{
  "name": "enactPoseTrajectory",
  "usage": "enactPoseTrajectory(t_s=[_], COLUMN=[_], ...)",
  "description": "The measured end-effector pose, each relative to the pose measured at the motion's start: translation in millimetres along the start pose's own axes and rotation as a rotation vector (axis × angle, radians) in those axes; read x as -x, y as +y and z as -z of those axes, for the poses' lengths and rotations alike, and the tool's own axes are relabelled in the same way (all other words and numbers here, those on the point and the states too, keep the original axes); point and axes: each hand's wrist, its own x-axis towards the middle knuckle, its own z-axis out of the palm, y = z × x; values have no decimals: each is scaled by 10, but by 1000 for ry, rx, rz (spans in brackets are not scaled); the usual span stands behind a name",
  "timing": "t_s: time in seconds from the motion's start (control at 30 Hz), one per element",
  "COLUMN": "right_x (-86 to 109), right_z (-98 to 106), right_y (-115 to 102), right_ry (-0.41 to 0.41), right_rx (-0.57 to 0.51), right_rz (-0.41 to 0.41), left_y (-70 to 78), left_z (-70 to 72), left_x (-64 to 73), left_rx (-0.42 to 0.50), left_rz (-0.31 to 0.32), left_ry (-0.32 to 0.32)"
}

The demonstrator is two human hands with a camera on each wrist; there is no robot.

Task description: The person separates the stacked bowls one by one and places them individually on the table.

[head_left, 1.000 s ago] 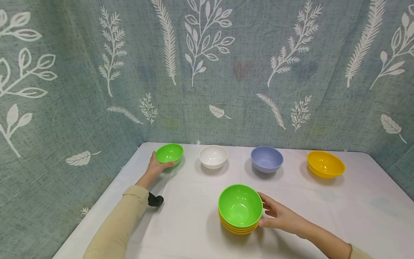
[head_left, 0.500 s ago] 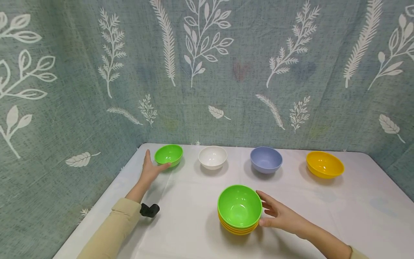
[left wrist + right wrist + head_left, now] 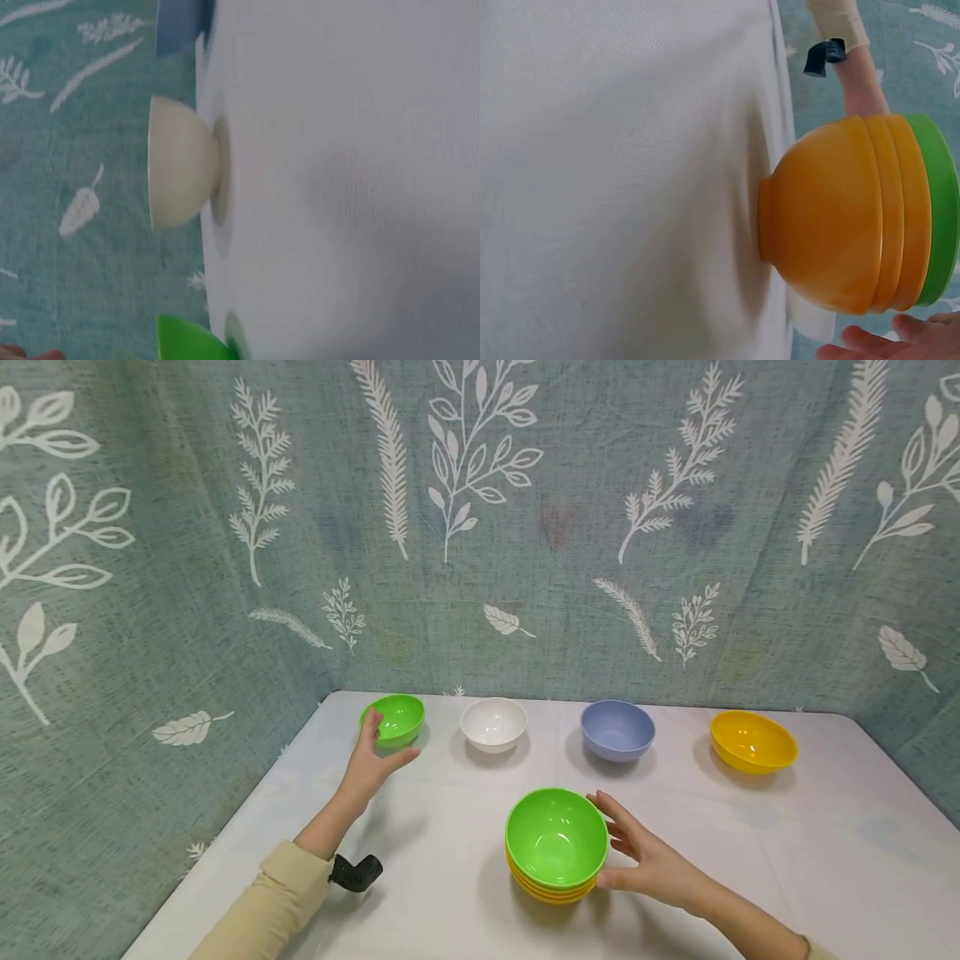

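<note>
My left hand (image 3: 371, 768), thumb and fingers spread, hovers in front of a single green bowl (image 3: 401, 722) at the far left of the table. It overlaps that bowl's left side in the head view and holds nothing. In the left wrist view only fingertips (image 3: 34, 354) show at the lower corner. Nearer to me stands a stack of yellow-orange bowls (image 3: 832, 217) topped by a green bowl (image 3: 557, 839). Beside the stack's right side is my right hand (image 3: 652, 864), its fingers loosely bent around the rim without gripping; whether they touch is unclear.
Along the back of the white-covered table (image 3: 435, 877) stand a white bowl (image 3: 494, 727), a blue bowl (image 3: 617, 732) and a yellow bowl (image 3: 753, 743). Patterned green-grey cloth (image 3: 555, 635) hangs behind and at the left. A black wrist piece (image 3: 356, 872) juts from my left wrist.
My left hand has come away from the far green bowl, first drawing left, then shifting right in front of it. The right hand stays beside the stack with slight finger movement. The bowls keep their places.
</note>
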Motion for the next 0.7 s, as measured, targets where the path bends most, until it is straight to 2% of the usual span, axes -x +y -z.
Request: enactPoseTrajectory(t_s=[0.37,0.57,0.7], right_x=[4,-10,-17], right_z=[-37,-66,-85], right_y=[15,10,-12], right_ry=[46,50,42], right_rx=[78,92,91], right_rz=[97,92,56], left_y=[176,169,156], left_z=[-287,-467,-596], left_x=[246,387,493], left_rx=[36,60,90], left_rz=[-80,-107,-120], left_ry=[-168,-274,-365])
